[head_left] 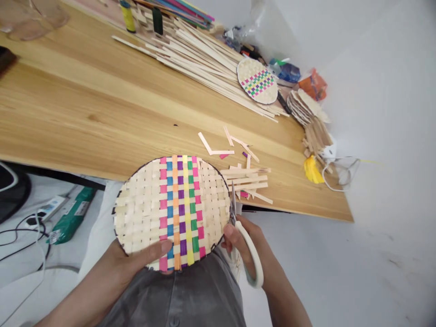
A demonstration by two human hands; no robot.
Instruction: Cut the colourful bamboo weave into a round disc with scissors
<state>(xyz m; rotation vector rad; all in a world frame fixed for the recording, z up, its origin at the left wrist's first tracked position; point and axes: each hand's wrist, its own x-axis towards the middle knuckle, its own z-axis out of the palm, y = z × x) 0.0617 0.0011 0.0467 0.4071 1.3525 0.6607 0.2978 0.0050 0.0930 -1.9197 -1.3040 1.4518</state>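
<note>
My left hand [136,259] grips the near edge of an oval woven mat [172,211], its thumb lying on top. The mat is pale strip weave with a band of pink, blue, orange, purple, yellow and green in the middle and a dark outline round its rim. My right hand [243,243] is closed round white-handled scissors [247,245]. Their blades point up along the mat's right edge. Both hands hover over my lap, just in front of the wooden table [85,104].
Cut strip offcuts [243,177] lie on the table beside the mat. Farther back lie a long pile of pale strips [200,59], a second woven oval [258,81], a stack of ovals [304,105] and thread spools [128,16]. A power strip [47,210] and cables lie on the floor at left.
</note>
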